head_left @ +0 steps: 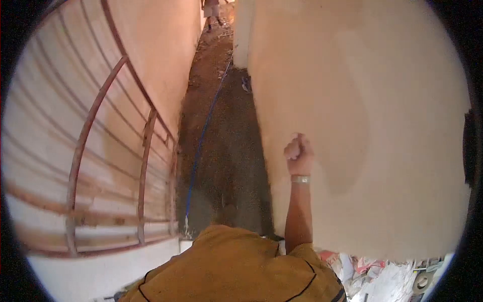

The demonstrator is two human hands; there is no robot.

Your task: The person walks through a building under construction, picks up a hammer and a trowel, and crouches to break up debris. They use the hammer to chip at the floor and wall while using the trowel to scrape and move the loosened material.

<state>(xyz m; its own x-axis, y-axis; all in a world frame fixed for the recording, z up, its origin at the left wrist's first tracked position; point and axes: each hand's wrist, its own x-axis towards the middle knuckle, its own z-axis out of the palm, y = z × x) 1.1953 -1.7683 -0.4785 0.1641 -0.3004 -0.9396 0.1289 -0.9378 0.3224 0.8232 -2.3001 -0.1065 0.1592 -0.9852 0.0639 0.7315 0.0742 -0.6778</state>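
My right hand point(300, 155) is raised in front of the cream wall point(402, 126) on the right. Its fingers are curled into a closed fist, slightly smeared. Whether it grips something small I cannot make out, nor whether it touches the wall. A pale band point(301, 179) circles the wrist. A darker, smooth-looking patch point(347, 151) of the wall lies just right of the fist. Out of sight is my left hand; the mustard shirt point(226, 267) fills the bottom middle.
A blue hose point(202, 136) runs along the dark passage floor point(234, 151). On the left stands a rusty metal grille gate point(143, 176). Another person point(212, 12) is at the far end. Torn sacks point(372, 272) and debris lie at bottom right.
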